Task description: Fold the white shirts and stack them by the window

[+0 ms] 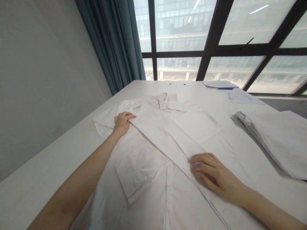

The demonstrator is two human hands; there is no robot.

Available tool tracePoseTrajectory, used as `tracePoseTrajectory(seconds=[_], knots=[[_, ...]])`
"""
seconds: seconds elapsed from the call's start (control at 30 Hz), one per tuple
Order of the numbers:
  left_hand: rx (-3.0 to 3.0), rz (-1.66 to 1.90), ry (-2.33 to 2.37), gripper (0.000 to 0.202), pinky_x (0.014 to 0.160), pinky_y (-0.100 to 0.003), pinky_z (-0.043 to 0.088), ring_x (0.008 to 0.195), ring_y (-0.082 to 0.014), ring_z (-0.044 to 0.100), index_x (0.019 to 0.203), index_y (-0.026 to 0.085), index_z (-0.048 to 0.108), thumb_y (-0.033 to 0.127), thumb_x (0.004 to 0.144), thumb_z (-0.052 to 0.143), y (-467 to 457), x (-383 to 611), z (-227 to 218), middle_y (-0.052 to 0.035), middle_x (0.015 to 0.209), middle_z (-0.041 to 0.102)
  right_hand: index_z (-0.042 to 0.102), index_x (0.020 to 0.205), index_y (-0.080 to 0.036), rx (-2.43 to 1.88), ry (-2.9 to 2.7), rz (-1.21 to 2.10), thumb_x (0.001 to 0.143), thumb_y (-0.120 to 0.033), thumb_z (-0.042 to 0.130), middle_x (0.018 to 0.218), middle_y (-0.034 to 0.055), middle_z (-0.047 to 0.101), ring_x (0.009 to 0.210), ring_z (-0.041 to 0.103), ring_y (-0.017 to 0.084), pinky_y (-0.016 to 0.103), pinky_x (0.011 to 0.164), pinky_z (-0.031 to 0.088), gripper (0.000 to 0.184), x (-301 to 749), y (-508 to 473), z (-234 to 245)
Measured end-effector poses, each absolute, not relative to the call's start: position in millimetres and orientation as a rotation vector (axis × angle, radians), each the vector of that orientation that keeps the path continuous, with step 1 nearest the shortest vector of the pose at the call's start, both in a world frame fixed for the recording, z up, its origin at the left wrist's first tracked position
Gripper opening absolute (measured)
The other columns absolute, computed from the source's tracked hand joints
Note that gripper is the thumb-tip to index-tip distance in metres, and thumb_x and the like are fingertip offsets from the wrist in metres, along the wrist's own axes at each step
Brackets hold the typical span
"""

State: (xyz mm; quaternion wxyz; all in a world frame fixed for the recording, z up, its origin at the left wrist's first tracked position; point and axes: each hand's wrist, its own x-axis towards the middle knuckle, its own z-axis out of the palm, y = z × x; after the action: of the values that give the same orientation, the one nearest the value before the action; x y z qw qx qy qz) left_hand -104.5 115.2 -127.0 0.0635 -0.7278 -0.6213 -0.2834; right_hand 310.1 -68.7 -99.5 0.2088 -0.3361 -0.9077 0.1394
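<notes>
A white coat point(153, 143) lies flat and front up on a white counter point(48, 166). Its long axis runs away from the person, with the collar pointing toward the windows point(182, 32). The left hand point(122, 123) rests near the shoulder on the left side, fingers curled; whether they pinch cloth cannot be told. The right hand point(211, 174) lies flat on the front edge, fingers together and relaxed. A folded garment point(278, 143) sits to the right. A grey wall and a teal curtain point(115, 41) stand to the left.

Garment point(153, 137) spread at table point(35, 179) centre — collar point(168, 103) toward the far edge. Folded cloth point(275, 140) at right edge; papers point(219, 84) behind it.
</notes>
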Motion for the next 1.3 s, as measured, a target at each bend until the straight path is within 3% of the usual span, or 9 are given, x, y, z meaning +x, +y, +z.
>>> tracePoseTrajectory(seconds=[0.33,0.7,0.8,0.97,1.17,1.3], knots=[[-2.199,-0.843,-1.882,0.05,0.102,-0.05,0.033,0.116,-0.0275,0.052,0.105,0.03,0.072,0.003,0.077,0.041,115,-103,-126,-0.0054,0.117,0.065,0.055,0.132,-0.022,-1.149,-2.57,0.242,0.095,-0.022,0.047,0.14,0.0121,0.055,0.129,0.049,0.024,0.047,0.102,0.045,0.038,315,-65,-110],[-2.104,-0.666,-1.957,0.048,0.102,-0.059,0.025,0.125,-0.0334,0.046,0.106,0.028,0.071,0.005,0.07,0.049,113,-85,-100,-0.0095,0.129,0.058,0.051,0.141,-0.026,-1.126,-2.625,0.149,0.098,-0.026,0.044,0.147,0.0097,0.049,0.135,0.045,0.025,0.049,0.104,0.043,0.043,313,-65,-112],[-2.187,-0.659,-1.884,0.047,0.103,-0.056,0.025,0.128,-0.0318,0.046,0.115,0.025,0.067,0.007,0.077,0.045,101,-56,-92,-0.0111,0.136,0.055,0.05,0.141,-0.025,-1.136,-2.652,0.128,0.098,-0.026,0.043,0.148,0.0096,0.048,0.136,0.044,0.025,0.049,0.105,0.043,0.043,313,-65,-112],[-2.621,-0.49,-1.527,0.039,0.109,-0.05,0.026,0.136,-0.0268,0.042,0.132,0.025,0.056,0.033,0.097,0.039,69,5,-109,-0.0111,0.149,0.046,0.048,0.143,-0.025,-1.14,-2.683,0.116,0.099,-0.025,0.041,0.15,0.0096,0.046,0.137,0.043,0.025,0.049,0.105,0.042,0.044,312,-65,-111],[-2.836,-0.25,-1.438,0.053,0.115,-0.05,0.022,0.147,-0.0278,0.026,0.15,0.03,0.036,0.049,0.1,0.034,54,19,-132,-0.0092,0.159,0.03,0.047,0.143,-0.026,-1.16,-2.656,0.193,0.099,-0.027,0.043,0.15,0.0082,0.047,0.138,0.041,0.024,0.049,0.107,0.041,0.045,311,-64,-109],[-2.84,-0.169,-1.467,0.057,0.117,-0.05,0.019,0.148,-0.0275,0.021,0.152,0.029,0.031,0.053,0.1,0.032,58,13,-128,-0.0094,0.16,0.025,0.05,0.141,-0.022,-1.164,-2.566,0.261,0.099,-0.023,0.041,0.145,0.0091,0.053,0.136,0.044,0.021,0.045,0.108,0.043,0.042,314,-63,-112]])
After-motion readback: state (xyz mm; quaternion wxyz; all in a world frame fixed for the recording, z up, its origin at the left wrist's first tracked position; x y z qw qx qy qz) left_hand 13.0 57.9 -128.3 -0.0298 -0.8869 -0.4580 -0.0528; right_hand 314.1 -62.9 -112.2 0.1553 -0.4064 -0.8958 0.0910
